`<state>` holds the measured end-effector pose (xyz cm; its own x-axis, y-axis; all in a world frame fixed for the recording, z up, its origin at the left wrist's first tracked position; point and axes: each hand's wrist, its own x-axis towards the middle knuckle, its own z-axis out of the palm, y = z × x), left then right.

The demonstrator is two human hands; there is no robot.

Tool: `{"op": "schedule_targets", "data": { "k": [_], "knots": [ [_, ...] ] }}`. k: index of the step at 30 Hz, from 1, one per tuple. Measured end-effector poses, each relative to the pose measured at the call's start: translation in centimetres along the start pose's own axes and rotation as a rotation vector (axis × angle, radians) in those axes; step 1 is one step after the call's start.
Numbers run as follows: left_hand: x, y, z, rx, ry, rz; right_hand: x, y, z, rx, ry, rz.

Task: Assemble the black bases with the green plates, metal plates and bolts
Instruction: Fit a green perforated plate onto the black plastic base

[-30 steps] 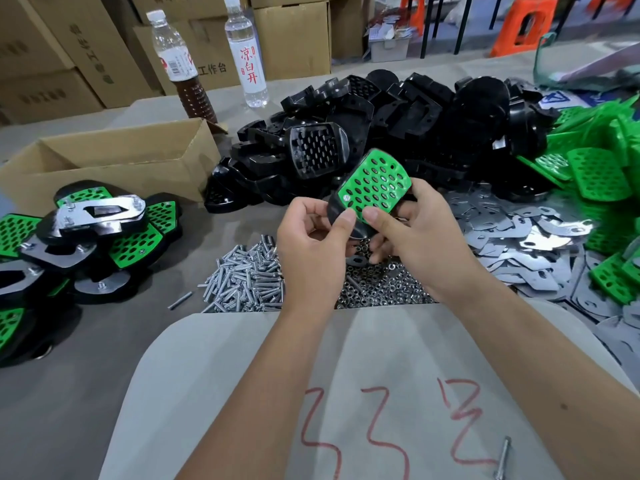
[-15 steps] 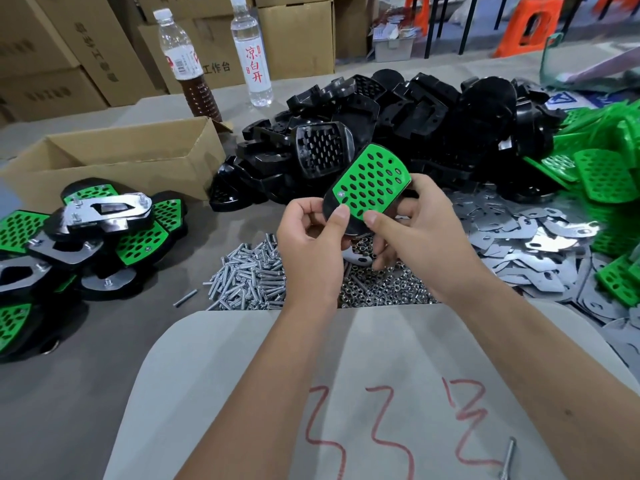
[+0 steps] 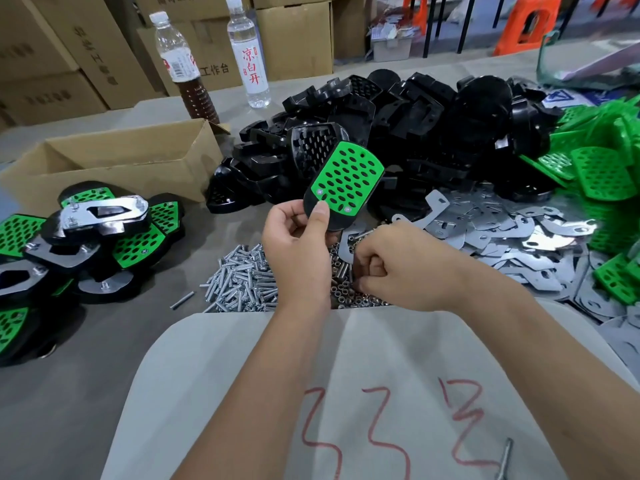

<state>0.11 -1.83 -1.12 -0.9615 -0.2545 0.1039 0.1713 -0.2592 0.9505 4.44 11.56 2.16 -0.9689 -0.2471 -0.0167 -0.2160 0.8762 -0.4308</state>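
While left hand (image 3: 298,251) holds green plate (image 3: 347,178), bottle (image 3: 248,53) reads 凉白开

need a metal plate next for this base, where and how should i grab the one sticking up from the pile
Take the metal plate by its raised curved end, pinching the thin flat faces from above and the right. That end tilts up off the pile of metal plates, so fingers fit under it; flatter ones would need sliding. The right hand is closest.

Single head view: looks forward and down, close over hands, table (image 3: 104,341) stretching ahead.
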Motion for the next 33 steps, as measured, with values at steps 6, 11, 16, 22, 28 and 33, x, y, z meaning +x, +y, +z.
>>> {"op": "schedule_targets", "data": {
  "k": [6, 11, 16, 22, 28, 33],
  "knots": [
    [0.1, 0.0, -0.1, 0.006, 0.037, 0.017, -0.1, -0.7, 1.2, -0.024, 0.174, -0.075],
    [0.2, 0.0, -0.1, -0.022, 0.075, 0.027, 0.0, -0.5, 1.5, 0.022, 0.203, -0.116],
    [0.3, 0.2, -0.1, -0.045, 0.09, 0.024, 0.1, -0.1, 1.6, -0.052, 0.26, -0.021],
    [0.2, 0.3, -0.1, -0.037, 0.083, 0.007, 0.1, -0.3, 1.4, -0.03, 0.276, -0.051],
    [-0.1, 0.4, 0.1, -0.031, 0.056, 0.009, 0.1, 0.4, 2.1, 0.0, 0.403, -0.021],
    [0.0, 0.4, 0.4, 0.003, 0.056, 0.029, 0.6, 1.0, 2.2, 0.139, 0.63, 0.015]
  ]
}}
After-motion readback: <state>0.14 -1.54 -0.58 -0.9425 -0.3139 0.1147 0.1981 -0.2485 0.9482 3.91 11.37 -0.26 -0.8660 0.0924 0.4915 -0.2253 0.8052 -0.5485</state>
